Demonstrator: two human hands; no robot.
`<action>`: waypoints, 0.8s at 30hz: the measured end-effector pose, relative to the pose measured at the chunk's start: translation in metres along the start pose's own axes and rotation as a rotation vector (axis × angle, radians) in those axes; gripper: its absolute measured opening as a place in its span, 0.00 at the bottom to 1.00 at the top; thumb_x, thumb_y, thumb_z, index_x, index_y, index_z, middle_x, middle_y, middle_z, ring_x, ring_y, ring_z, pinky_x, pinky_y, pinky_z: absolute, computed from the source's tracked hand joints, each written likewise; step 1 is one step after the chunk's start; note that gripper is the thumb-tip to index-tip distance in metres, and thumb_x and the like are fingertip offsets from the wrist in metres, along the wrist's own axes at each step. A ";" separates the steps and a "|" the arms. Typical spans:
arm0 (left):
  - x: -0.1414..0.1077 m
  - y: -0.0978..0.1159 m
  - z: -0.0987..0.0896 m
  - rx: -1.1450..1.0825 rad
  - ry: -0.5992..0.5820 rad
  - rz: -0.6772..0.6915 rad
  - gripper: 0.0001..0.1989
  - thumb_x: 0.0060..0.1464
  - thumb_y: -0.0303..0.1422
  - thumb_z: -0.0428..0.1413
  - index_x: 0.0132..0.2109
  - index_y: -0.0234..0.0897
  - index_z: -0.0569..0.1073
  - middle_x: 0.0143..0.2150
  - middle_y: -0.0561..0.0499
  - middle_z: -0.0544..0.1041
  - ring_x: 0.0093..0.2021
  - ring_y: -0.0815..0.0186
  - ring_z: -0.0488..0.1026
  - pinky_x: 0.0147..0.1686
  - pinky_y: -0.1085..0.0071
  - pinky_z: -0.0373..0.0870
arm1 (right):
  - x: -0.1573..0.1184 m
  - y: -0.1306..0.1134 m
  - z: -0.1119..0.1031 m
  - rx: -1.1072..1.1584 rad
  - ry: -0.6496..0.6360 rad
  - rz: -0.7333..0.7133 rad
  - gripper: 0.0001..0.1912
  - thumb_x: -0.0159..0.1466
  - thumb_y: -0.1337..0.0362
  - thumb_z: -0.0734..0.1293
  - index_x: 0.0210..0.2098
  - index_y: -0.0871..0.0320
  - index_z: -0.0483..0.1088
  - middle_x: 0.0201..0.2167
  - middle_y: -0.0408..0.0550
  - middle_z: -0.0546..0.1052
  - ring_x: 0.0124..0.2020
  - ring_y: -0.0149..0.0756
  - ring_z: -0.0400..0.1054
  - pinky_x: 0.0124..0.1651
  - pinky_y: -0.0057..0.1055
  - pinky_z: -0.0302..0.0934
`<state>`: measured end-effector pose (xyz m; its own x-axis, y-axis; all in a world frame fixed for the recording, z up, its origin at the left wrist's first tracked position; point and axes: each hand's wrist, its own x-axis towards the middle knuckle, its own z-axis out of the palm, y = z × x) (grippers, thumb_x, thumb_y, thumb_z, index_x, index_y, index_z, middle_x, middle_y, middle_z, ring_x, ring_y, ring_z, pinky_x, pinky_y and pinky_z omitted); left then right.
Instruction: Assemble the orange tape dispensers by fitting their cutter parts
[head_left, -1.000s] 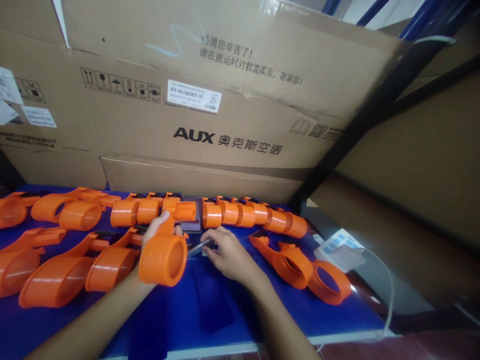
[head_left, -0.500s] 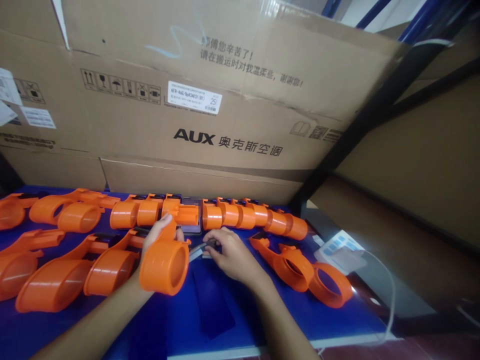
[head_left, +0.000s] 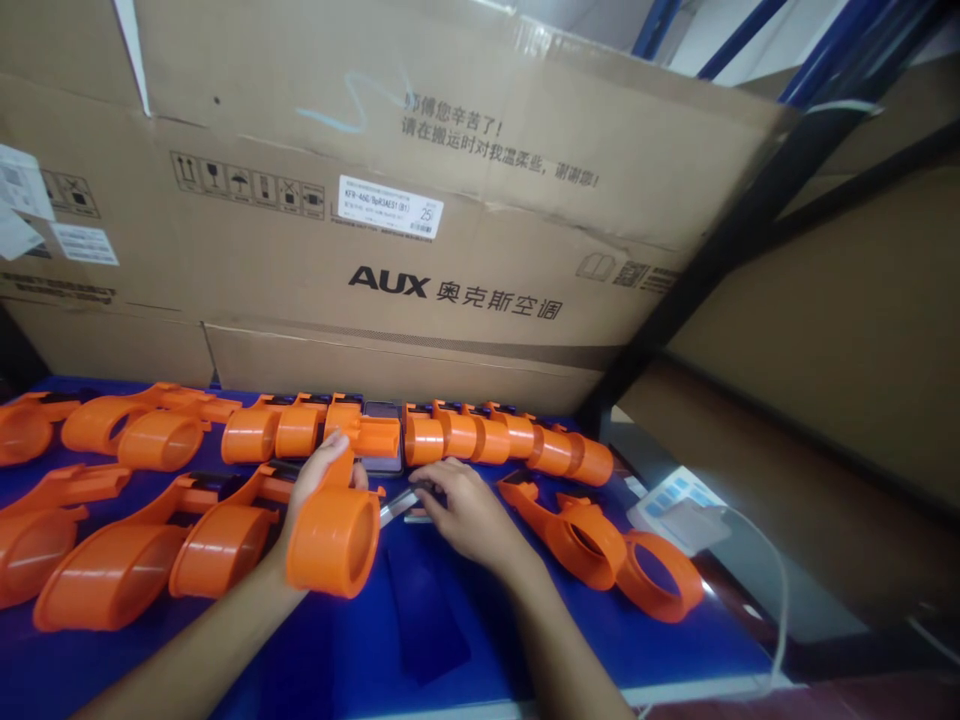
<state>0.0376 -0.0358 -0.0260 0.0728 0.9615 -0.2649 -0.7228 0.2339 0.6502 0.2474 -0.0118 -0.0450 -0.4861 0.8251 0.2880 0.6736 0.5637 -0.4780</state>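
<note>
My left hand (head_left: pixel 319 482) is wrapped round the stem of an orange plastic part (head_left: pixel 330 540), its wide ring hanging toward me and its slotted end pointing right. My right hand (head_left: pixel 459 505) pinches a small tool with a shiny metal blade (head_left: pixel 397 505), whose tip lies close to the right rim of the held ring. Whether blade and ring touch, I cannot tell. Behind the held part, a phone-like flat object (head_left: pixel 384 462) lies on the blue table surface (head_left: pixel 360 650).
Several like orange parts (head_left: pixel 112 575) stand at the left, with a row (head_left: pixel 480 436) at the back and more (head_left: pixel 660 578) at the right. A cardboard sheet (head_left: pixel 450 350) rises behind. A white box with a cable (head_left: pixel 679 510) sits at the right edge.
The blade now shows more brightly beside the ring and is tilted slightly differently. The held part has shifted slightly right in view; both hands keep their grasp.
</note>
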 end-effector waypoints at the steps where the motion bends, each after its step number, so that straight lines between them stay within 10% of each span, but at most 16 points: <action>1: 0.001 -0.002 -0.002 0.016 -0.009 0.015 0.20 0.49 0.44 0.65 0.24 0.40 0.63 0.13 0.57 0.66 0.11 0.68 0.65 0.14 0.74 0.64 | 0.000 0.001 0.000 -0.005 0.005 0.003 0.07 0.69 0.68 0.67 0.45 0.54 0.76 0.43 0.50 0.82 0.44 0.41 0.74 0.48 0.36 0.66; 14: 0.014 -0.014 -0.017 0.290 -0.021 0.234 0.22 0.48 0.49 0.68 0.41 0.40 0.71 0.16 0.59 0.70 0.14 0.70 0.63 0.16 0.77 0.61 | 0.001 0.001 -0.006 0.099 0.269 0.011 0.09 0.70 0.62 0.66 0.46 0.54 0.77 0.39 0.50 0.82 0.38 0.41 0.74 0.44 0.37 0.67; 24: 0.003 -0.015 -0.010 0.275 0.008 0.265 0.23 0.50 0.46 0.68 0.48 0.40 0.72 0.17 0.59 0.70 0.15 0.71 0.64 0.18 0.78 0.62 | 0.004 0.000 -0.001 0.706 0.494 0.168 0.15 0.65 0.53 0.72 0.47 0.55 0.75 0.37 0.48 0.81 0.36 0.40 0.76 0.39 0.34 0.70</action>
<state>0.0421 -0.0379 -0.0438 -0.0979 0.9929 -0.0670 -0.5043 0.0086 0.8635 0.2456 -0.0090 -0.0431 -0.0049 0.9095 0.4158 0.1329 0.4127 -0.9011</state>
